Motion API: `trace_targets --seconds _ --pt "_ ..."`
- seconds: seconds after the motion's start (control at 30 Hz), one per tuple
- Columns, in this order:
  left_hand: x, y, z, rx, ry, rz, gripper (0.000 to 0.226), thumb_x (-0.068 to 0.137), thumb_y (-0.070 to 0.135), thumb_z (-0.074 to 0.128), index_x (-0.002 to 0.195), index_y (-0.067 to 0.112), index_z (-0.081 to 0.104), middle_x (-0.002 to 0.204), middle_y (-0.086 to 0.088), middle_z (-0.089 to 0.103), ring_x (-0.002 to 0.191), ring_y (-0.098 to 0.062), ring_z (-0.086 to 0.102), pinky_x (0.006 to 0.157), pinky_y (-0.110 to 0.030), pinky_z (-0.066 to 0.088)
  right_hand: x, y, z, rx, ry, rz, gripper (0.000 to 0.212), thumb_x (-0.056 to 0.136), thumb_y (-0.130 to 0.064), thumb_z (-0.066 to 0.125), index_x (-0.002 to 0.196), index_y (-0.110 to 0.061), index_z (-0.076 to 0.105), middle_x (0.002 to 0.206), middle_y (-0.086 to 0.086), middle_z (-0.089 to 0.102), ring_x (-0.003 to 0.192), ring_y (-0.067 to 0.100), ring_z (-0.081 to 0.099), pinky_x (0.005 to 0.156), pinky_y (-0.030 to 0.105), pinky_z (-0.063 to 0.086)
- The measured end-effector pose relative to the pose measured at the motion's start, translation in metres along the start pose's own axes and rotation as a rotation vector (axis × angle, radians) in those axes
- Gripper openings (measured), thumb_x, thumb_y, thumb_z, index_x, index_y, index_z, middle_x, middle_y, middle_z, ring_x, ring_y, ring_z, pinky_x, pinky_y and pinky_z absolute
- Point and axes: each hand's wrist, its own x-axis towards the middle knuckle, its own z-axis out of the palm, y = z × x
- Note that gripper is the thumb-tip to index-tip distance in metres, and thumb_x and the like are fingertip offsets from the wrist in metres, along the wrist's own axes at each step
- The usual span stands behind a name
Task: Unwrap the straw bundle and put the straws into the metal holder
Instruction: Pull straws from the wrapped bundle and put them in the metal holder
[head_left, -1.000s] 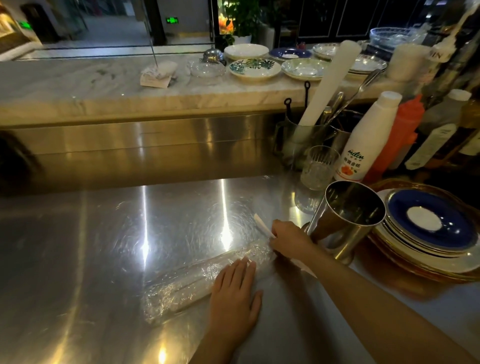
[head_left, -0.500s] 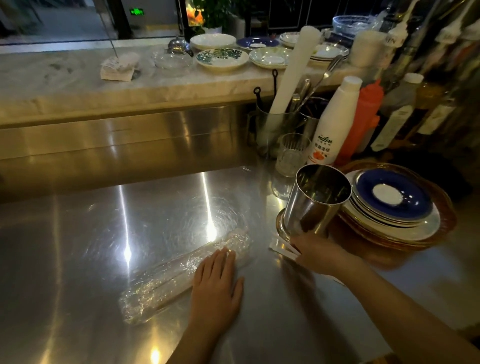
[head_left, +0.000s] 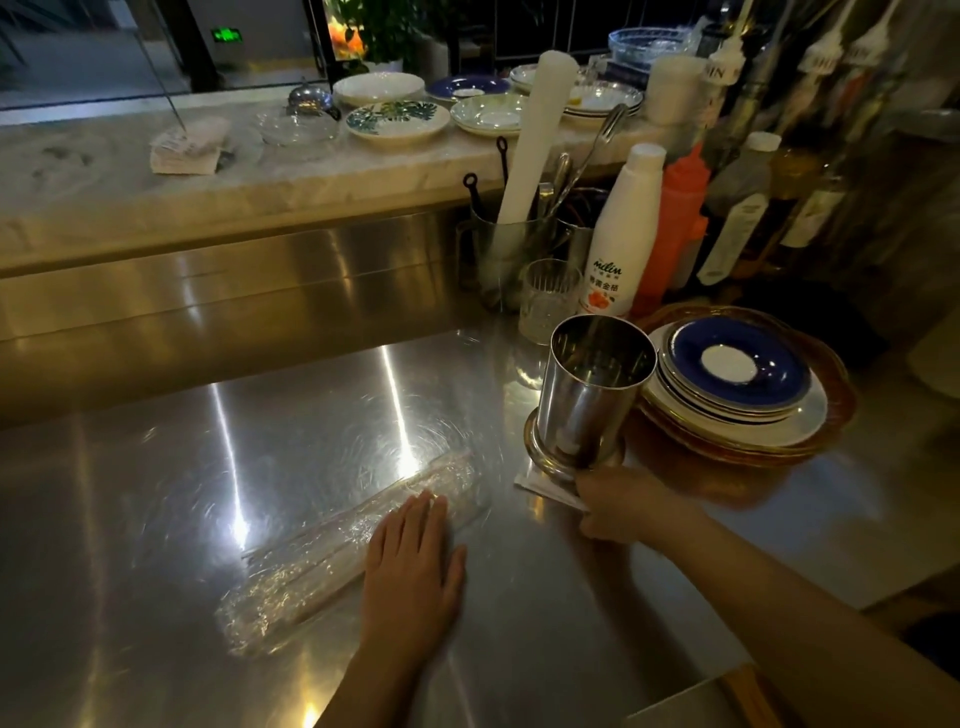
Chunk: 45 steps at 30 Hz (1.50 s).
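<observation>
Head view: left hand (head_left: 413, 566) lying flat, fingers spread, on wrapped straw bundle (head_left: 332, 558). Right hand (head_left: 621, 506) seemingly pinching white paper (head_left: 540, 486) beneath metal holder (head_left: 592, 392), grip blurred. Beyond holder, white bottle (head_left: 623, 239) reading "milin".

Dim, warm indoor light. Two hard glare streaks from overhead lamps on the steel counter (head_left: 156, 493), plus a hot spot at the bottom edge. Right side falls into deep shadow. Wide-angle bending at the edges. Right hand (head_left: 621, 506) slightly motion-blurred; background soft.
</observation>
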Motion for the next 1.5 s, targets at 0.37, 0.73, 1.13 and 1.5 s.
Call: trace_targets --seconds 0.37,0.73,1.13,1.5 --pt "-0.002 0.001 -0.005 -0.024 0.004 0.006 0.051 0.086 0.04 0.037 0.122 0.01 0.057 0.127 -0.011 0.06 0.117 -0.027 0.055 0.101 -0.045 0.038 -0.013 -0.023 -0.045 0.267 -0.086 -0.147 0.012 0.09 -0.02 0.047 0.093 -0.014 0.056 0.088 0.008 0.058 0.077 0.017 0.054 0.066 0.023 0.043" --pt "-0.001 0.001 -0.006 -0.032 0.01 0.006 0.052 0.084 0.041 0.037 0.12 0.011 0.059 0.123 -0.01 0.063 0.113 -0.027 0.058 0.097 -0.046 0.041 -0.052 -0.014 -0.146 0.615 0.743 -0.237 0.014 0.091 -0.019 0.049 0.104 -0.016 0.045 0.099 0.007 0.06 0.088 0.015 0.058 0.074 0.023 0.049" --pt "-0.002 0.002 -0.008 -0.007 0.038 0.013 0.052 0.083 0.041 0.038 0.118 0.01 0.061 0.119 -0.01 0.065 0.109 -0.026 0.061 0.094 -0.045 0.044 -0.022 0.013 -0.133 0.359 0.536 0.052 0.027 0.089 -0.026 0.053 0.111 -0.01 0.05 0.118 0.016 0.058 0.11 0.029 0.055 0.09 0.044 0.05" --pt "-0.002 -0.001 -0.001 0.002 0.045 0.01 0.05 0.084 0.041 0.04 0.12 0.012 0.059 0.121 -0.008 0.064 0.111 -0.024 0.06 0.095 -0.043 0.042 -0.022 -0.005 -0.141 0.374 0.774 -0.105 0.017 0.088 -0.028 0.053 0.099 -0.014 0.052 0.099 0.009 0.064 0.092 0.02 0.057 0.085 0.04 0.048"
